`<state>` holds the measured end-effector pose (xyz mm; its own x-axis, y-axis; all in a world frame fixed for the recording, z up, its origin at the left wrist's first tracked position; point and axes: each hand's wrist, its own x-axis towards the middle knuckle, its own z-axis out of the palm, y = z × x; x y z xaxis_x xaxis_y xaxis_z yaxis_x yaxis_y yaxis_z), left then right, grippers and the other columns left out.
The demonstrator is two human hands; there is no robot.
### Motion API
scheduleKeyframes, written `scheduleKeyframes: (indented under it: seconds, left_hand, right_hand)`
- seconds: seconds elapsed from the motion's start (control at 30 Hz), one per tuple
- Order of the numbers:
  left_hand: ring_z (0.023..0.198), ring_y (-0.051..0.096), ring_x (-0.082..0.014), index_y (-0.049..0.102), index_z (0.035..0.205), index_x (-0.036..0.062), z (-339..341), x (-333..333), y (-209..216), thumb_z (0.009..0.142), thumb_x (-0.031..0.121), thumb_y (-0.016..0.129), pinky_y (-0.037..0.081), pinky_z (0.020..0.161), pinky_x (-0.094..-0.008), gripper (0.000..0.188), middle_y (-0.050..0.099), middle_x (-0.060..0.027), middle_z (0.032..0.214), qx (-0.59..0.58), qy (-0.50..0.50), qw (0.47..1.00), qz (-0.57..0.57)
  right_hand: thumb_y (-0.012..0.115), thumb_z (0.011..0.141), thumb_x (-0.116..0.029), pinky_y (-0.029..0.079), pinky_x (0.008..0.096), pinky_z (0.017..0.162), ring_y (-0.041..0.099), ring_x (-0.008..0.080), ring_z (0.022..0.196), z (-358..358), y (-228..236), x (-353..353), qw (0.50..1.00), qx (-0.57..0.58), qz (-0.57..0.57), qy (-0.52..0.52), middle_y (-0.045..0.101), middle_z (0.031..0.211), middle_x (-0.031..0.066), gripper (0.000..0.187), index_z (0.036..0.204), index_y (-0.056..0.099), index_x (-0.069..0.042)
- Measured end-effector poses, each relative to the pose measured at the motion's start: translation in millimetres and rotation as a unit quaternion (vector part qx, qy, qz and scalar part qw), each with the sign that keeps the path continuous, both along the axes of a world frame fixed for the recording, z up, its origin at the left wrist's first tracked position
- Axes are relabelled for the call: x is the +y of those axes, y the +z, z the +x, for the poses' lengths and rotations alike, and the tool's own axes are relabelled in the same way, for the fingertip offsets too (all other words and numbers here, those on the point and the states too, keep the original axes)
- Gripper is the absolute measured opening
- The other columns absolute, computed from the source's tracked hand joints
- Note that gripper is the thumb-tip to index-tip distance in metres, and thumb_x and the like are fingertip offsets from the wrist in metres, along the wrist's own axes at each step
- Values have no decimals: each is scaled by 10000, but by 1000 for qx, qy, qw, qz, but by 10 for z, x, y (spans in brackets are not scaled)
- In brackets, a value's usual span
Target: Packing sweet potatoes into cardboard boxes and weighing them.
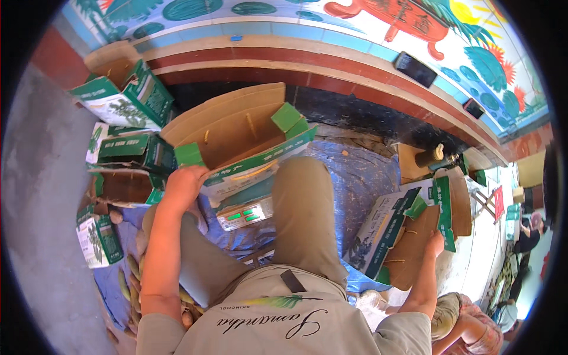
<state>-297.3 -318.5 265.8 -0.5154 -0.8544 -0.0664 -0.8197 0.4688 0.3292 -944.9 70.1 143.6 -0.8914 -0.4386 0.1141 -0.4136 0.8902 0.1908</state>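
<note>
My left hand (184,182) grips the near left corner of an open green-and-white cardboard box (236,133) that rests tilted on a small weighing scale (245,214) with a lit green display. My right hand (436,242) holds the brown inner flap of a second box (408,234), which stands at my right side. My legs in khaki trousers (302,207) stretch out between the two boxes over a blue plastic sheet (361,177).
Several more green-and-white boxes (127,97) are stacked at the left, with one lying by my left elbow (97,236). Greenish bananas (131,278) lie on the sheet near my left arm. A dark bottle (431,155) stands by the wall ledge. Other people sit at the lower right (467,325).
</note>
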Motion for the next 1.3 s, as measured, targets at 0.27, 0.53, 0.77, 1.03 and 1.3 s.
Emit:
scheduleKeyframes:
  seconds: [0.27,0.53,0.77,1.03,1.3]
  left_hand:
    - [782,610,-344,654,889,77,112,90,-212,817,171,581,489,678,-419,139,640,-140,846,-4,-1,1000,-30]
    - [752,613,-340,636,853,96,143,149,-211,821,191,535,493,652,-431,143,636,-134,810,-64,10,998,-14]
    - [747,642,-328,642,793,107,148,219,-267,792,172,515,512,649,-429,143,645,-133,775,-91,8,995,-29]
    - [759,643,-314,642,786,81,11,189,-204,761,235,619,511,648,-426,158,653,-122,766,-2,36,999,-28]
    - [757,649,-294,668,751,86,-143,134,-238,749,186,584,505,652,-420,131,663,-120,760,-69,30,997,19]
  right_hand:
    - [537,878,-294,487,451,741,614,345,893,-460,104,-224,996,-37,50,59,641,974,149,287,1103,570,-118]
    - [539,885,-129,465,401,767,570,320,890,339,770,-1563,912,-1,-225,345,564,971,154,283,1158,533,-57]
    - [533,896,-109,432,358,877,562,325,999,2207,1703,-2730,789,-145,-300,515,575,1067,161,209,1064,582,6]
    - [570,852,-78,435,346,865,568,310,981,3464,1918,-3434,644,-250,-221,688,593,1026,163,173,994,600,16]
    - [693,725,-104,464,386,727,590,336,809,3917,1449,-3743,533,-359,-73,763,633,864,138,194,900,647,-33]
